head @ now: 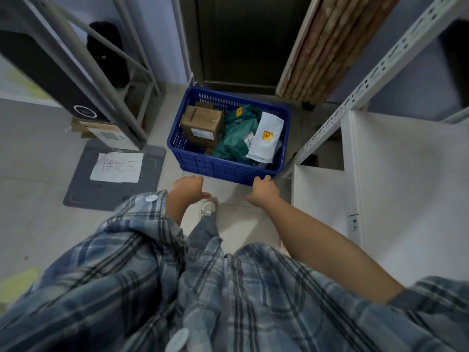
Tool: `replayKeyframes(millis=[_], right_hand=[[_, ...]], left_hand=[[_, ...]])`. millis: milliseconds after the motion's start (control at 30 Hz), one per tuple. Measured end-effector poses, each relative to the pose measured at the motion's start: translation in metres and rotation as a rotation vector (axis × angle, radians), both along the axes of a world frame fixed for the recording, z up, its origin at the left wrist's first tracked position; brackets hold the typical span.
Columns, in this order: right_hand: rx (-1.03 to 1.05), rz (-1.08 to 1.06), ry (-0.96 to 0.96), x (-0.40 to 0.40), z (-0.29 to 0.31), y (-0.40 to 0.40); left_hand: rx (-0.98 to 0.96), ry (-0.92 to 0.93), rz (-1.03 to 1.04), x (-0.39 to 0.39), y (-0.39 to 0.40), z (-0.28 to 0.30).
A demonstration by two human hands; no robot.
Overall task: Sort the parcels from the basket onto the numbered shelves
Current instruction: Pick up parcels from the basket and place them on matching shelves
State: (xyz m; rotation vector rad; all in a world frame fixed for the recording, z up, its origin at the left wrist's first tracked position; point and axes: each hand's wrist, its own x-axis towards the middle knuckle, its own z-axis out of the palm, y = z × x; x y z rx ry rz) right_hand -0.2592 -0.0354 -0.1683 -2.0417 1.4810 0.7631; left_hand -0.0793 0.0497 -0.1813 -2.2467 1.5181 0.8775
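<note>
A blue plastic basket (223, 168) stands on the floor ahead of me. Inside it lie a brown cardboard box (201, 123), crumpled green mailer bags (232, 141) and a white mailer bag (266, 138) with a yellow-red sticker. My left hand (187, 186) hangs just short of the basket's near rim, fingers loosely curled, holding nothing. My right hand (264, 188) is at the near right corner of the basket, fingertips at the rim, holding nothing. A white metal shelf (380, 72) rises on the right.
A grey floor mat (83, 184) with a handwritten paper sign (116, 167) lies left of the basket. A grey frame with a black panel (50, 72) stands at the left. A dark door (243, 39) and a rolled brown bundle (330, 47) are behind. White boards (406, 186) stand at the right.
</note>
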Motion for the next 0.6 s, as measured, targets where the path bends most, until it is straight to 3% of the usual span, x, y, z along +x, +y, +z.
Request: replayKeyframes(millis=[367, 600], right_hand=[[0.121, -0.333, -0.067, 0.066, -0.004, -0.096], [0.182, -0.597, -0.162, 0.067, -0.010, -0.127]], left_hand=[[0.086, 0.084, -0.098, 0.076, -0.130, 0.005], [0.193, 0.136, -0.264, 0.074, -0.205, -0.004]])
